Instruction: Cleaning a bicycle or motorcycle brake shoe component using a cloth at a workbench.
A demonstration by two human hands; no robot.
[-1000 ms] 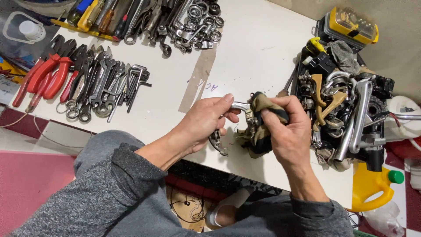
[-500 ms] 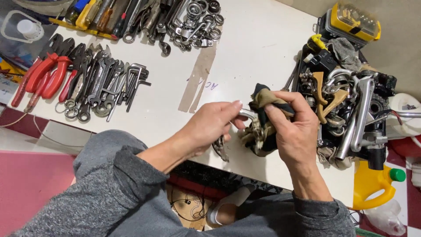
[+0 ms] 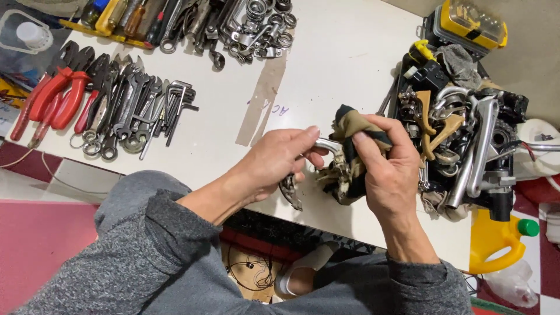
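Rag — right hand — over white table.

White table, tan and dark patterned rag, shiny silver metal part, red-handled pliers, grey steel wrenches, yellow jug with green cap, yellow case, grey sleeves, red-and-white checked floor

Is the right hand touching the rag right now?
Touching. The head view shows the right hand with its fingers pressed into the dark and tan rag, bunching it around the metal part.
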